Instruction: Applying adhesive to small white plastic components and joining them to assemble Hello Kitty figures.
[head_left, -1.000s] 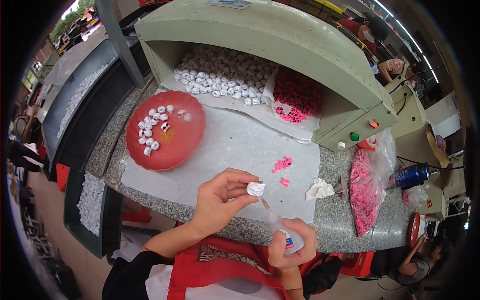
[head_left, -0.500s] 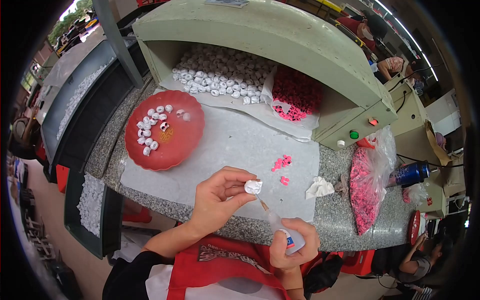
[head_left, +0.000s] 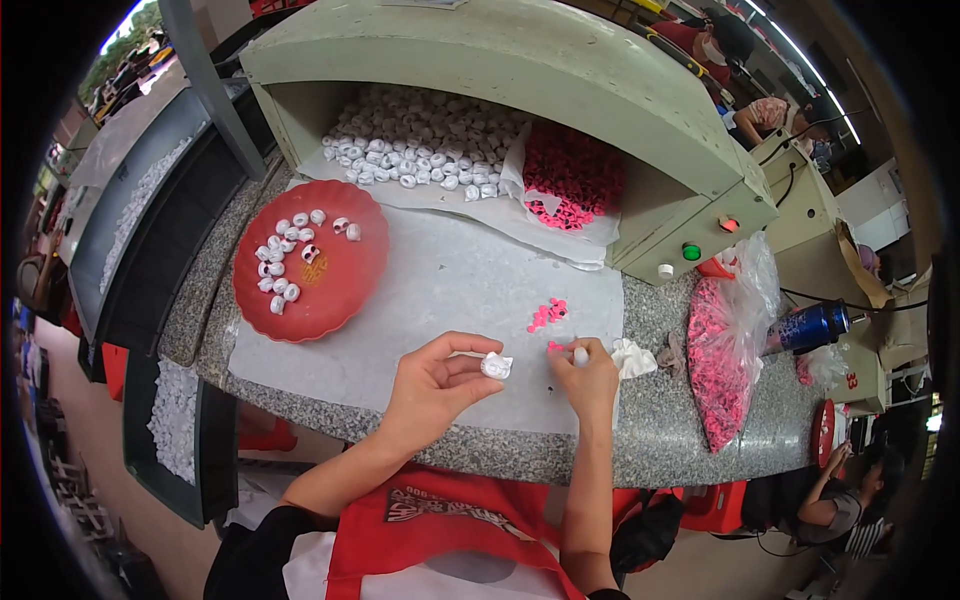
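My left hand pinches a small white piece with pointed, ear-like corners between thumb and fingers, above the paper sheet. My right hand is closed around a small translucent squeeze bottle. Only a pale rounded end of the bottle shows; the rest is hidden by the hand. Its fingertips are down at a few pink bits on the paper, and whether they grip one cannot be made out. A small group of pink bits lies just beyond.
A red scalloped plate with several white pieces stands at left. Behind, a pale green metal housing shelters heaped white pieces and pink bits. At right are crumpled tissue, a bag of pink bits and a blue bottle.
My right hand has taken the squeeze bottle away from the white piece and moved forward to the pink bits. My left hand still holds the piece, now turned differently.
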